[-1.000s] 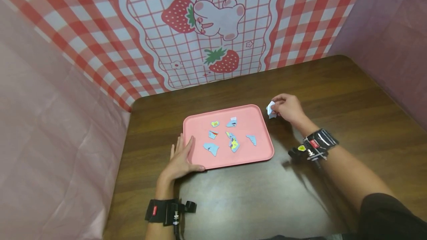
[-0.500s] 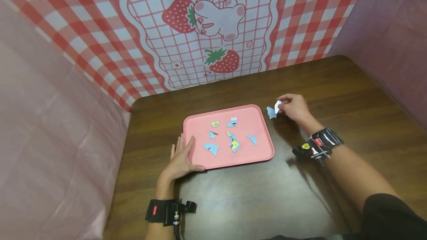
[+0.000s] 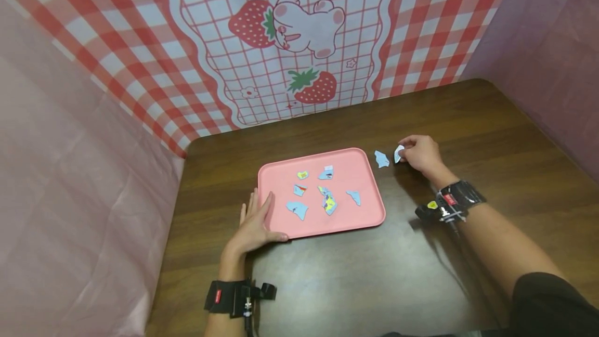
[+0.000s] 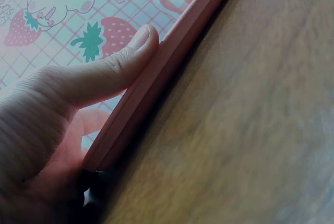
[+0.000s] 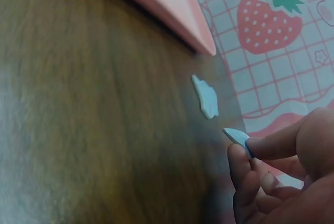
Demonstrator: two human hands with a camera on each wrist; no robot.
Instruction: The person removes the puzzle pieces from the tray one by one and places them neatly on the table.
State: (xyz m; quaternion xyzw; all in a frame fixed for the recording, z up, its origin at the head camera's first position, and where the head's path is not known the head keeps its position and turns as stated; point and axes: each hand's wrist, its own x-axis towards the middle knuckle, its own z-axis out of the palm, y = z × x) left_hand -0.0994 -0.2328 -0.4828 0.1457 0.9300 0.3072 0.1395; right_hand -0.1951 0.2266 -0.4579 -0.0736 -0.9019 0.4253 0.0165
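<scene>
In the head view my right hand (image 3: 422,155) pinches a small pale blue jigsaw puzzle piece (image 3: 399,153) between thumb and fingers, right of the tray. The right wrist view also shows the held piece (image 5: 238,136), tilted on edge. Another light blue piece (image 3: 381,159) lies flat on the wood just left of it. My left hand (image 3: 251,227) rests at the near left corner of the pink tray (image 3: 337,226), fingers spread along its side. Its thumb (image 4: 112,70) lies on the rim in the left wrist view. Several pieces, among them a yellow-patterned one (image 3: 329,203), lie apart in the tray.
The brown wooden table (image 3: 323,285) carries everything. Behind it hangs a strawberry-print cloth (image 3: 309,30), and a pink curtain (image 3: 70,181) closes off the left side. A cable trails from the band on my right wrist (image 3: 460,199).
My right hand has moved right with the pinched piece, away from the blue piece it overlapped in view, which now lies fully visible. The left hand and tray stay put.
</scene>
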